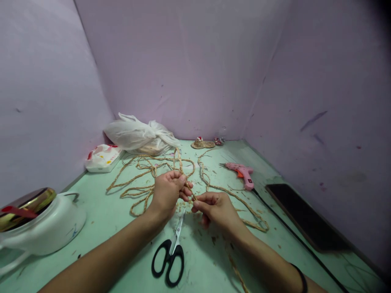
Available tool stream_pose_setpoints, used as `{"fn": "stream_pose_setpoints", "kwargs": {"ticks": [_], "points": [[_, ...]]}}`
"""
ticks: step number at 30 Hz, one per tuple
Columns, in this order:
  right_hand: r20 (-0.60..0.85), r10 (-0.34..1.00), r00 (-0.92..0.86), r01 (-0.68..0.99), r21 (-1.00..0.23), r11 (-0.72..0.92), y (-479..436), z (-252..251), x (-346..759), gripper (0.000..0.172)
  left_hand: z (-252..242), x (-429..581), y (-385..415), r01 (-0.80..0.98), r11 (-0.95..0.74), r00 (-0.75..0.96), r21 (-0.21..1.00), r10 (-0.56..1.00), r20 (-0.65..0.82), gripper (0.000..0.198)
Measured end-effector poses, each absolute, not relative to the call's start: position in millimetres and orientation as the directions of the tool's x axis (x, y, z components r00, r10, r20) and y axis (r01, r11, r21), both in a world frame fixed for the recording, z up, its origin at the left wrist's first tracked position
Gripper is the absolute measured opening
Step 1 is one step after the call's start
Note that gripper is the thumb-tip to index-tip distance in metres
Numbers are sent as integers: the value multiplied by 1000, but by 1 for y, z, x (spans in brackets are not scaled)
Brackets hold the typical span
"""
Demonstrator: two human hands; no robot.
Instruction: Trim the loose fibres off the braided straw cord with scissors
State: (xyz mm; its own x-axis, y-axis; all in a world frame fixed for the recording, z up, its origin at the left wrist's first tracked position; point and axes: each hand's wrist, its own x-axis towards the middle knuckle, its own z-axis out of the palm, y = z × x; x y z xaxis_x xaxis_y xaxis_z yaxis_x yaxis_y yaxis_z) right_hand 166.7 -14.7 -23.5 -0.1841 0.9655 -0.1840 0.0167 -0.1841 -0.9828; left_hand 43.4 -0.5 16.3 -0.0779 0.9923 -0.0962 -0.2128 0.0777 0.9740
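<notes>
A long braided straw cord [136, 189] lies in loose loops over the table, tan and frayed in places. My left hand [169, 189] pinches it between thumb and fingers near the middle of the view. Just to the right and a little nearer, my right hand [215, 207] grips the same cord, with a short stretch running between the two. Below my hands rest black-handled scissors [171, 254], blades pointing away from me and slightly apart from my fingers. Another length of cord trails under my right forearm toward the near edge.
A pink glue gun [241, 171] with a black cable lies at right, beside a dark phone-like slab [307, 217]. At the back are a white plastic bag [139, 132], a tissue pack [104, 158] and a small woven hat [201, 143]. A white pot [45, 230] stands left.
</notes>
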Motion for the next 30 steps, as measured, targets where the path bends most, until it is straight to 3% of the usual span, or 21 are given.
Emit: {"fn": "stream_pose_setpoints", "kwargs": {"ticks": [3, 9, 13, 20, 30], "points": [[-217, 958, -190, 2, -975, -221, -13, -22, 169, 22, 16, 40, 4, -237, 54, -122, 970, 989, -85, 13], [-247, 881, -403, -251, -896, -366, -11, -17, 179, 30, 11, 19, 27, -279, 68, -227, 958, 964, -134, 12], [-318, 847, -425, -245, -861, -446, -12, -18, 179, 35, 13, 15, 29, -286, 58, -213, 956, 969, -122, 11], [-302, 866, -398, -130, -916, -379, -13, -25, 175, 29, 20, 13, 27, -294, 32, -221, 955, 970, -100, 13], [-308, 844, -439, -191, -886, -423, -11, -21, 179, 32, 20, 8, 31, -336, 33, -246, 941, 962, -122, 13]]}}
